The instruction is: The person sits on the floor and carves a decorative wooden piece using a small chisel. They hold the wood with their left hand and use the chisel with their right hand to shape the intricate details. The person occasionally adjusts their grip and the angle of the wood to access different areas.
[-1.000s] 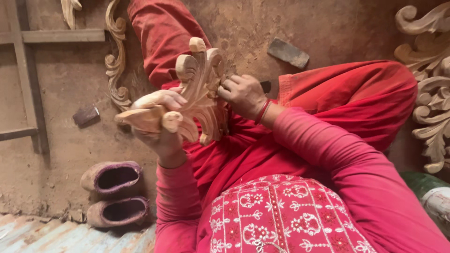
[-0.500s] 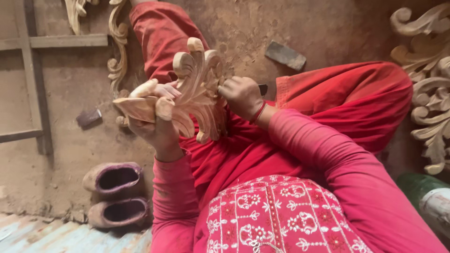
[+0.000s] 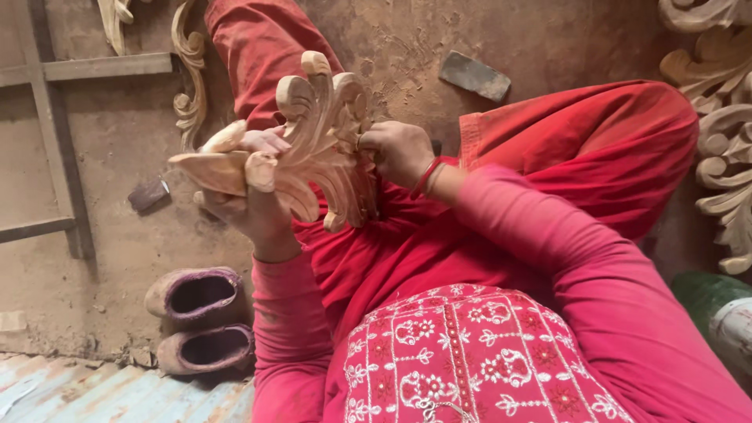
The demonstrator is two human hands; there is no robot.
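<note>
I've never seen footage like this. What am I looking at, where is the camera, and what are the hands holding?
There is no machine here. One camera sits on a person's head and looks down, so you see their own red sleeves, lap and hands. The left hand grips a pale carved wooden ornament, full of scrolls and leaf shapes, and holds it up over the lap. The right hand is closed against the ornament's edge; I cannot tell whether it holds anything small. Below is a dusty earth floor. On it lie a pair of purple shoes, a dark block, and more carved pieces at the right edge.
</note>
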